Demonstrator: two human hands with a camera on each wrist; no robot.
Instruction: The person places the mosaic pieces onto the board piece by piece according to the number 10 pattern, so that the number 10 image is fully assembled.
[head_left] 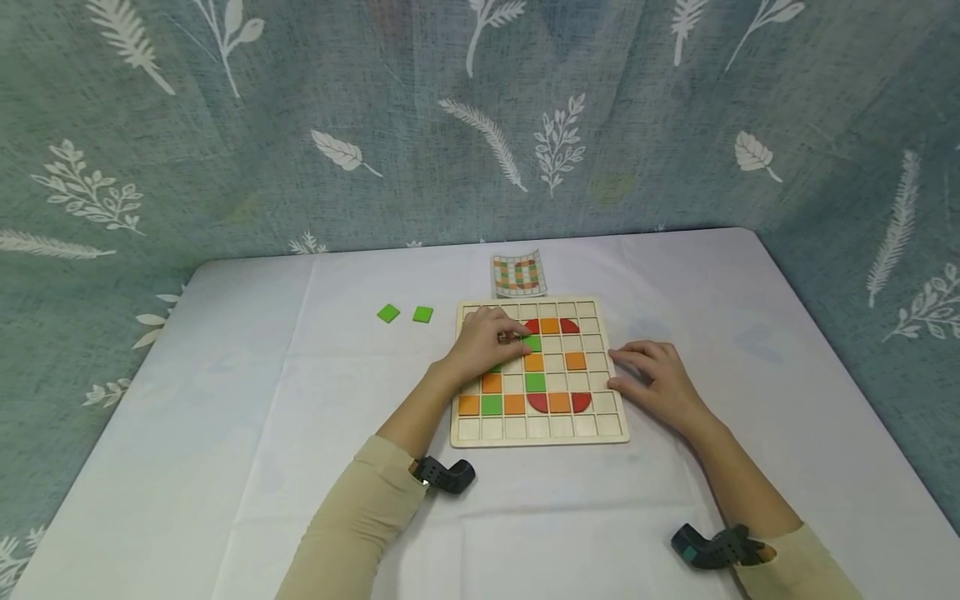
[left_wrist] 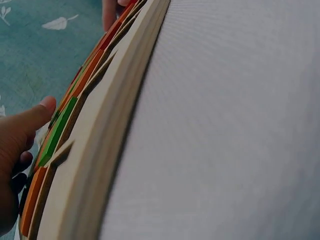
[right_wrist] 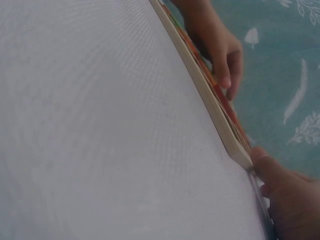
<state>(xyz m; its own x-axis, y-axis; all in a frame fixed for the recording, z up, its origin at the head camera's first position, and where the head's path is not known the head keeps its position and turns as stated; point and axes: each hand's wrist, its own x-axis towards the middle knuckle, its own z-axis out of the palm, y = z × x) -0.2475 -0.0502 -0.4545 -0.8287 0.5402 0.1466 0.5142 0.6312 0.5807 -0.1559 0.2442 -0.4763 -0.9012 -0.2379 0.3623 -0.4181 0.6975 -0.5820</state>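
Observation:
A pale wooden grid board (head_left: 540,431) lies on the table, with orange, green and red flat tiles in some of its cells. My left hand (head_left: 483,340) reaches over its upper left part. Thumb and index finger stand at the lower and upper edges of a green square tile (head_left: 532,342), which lies flat in line with its cell. My right hand (head_left: 656,379) is at the board's right edge, thumb and fingertips apart against the rim. In the right wrist view its thumb (right_wrist: 265,162) is right at the board's corner. The left palm hides several cells.
Two loose green square tiles (head_left: 387,313) lie on the white tablecloth left of the board. Behind the board a curled pattern card (head_left: 519,275) shows a coloured grid. A patterned curtain (head_left: 405,125) hangs behind the table.

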